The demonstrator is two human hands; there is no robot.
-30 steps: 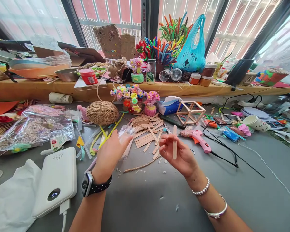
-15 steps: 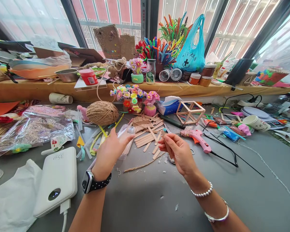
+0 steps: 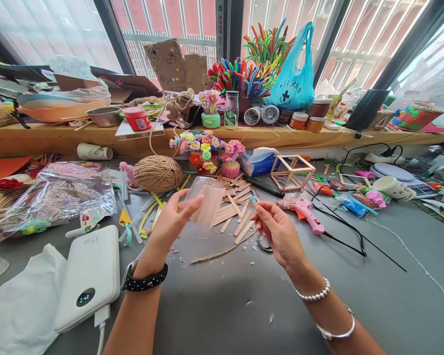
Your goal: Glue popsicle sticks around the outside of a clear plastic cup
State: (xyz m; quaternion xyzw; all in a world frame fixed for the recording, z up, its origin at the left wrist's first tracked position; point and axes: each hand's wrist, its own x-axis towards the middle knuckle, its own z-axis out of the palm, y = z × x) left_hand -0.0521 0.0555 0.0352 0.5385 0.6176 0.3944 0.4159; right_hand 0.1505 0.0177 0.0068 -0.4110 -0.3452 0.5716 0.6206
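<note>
Gripping a clear box [image 3: 209, 203] in your left hand [image 3: 168, 217] above the counter's [image 3: 222, 305] middle, you pinch a mostly hidden stick [image 3: 255, 203] in your right hand [image 3: 279, 231]. Grey surface with scraps [image 3: 272, 318] stretches toward the near edge. The power bank [image 3: 91, 276] lies toward the near left corner; a ledge [image 3: 128, 144] and windows [image 3: 170, 19] line the far edge.

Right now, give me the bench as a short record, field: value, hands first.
left hand: holds a clear plastic pack, tilted, contents blurred
right hand: fingertips pinch a wooden stick, mostly hidden
between hands, farther back: loose wooden sticks, overlapping
right of right hand: pink glue gun on its side, wooden frame behind it
left of left hand: white power bank, cable plugged in
behind left hand: twine ball
</note>
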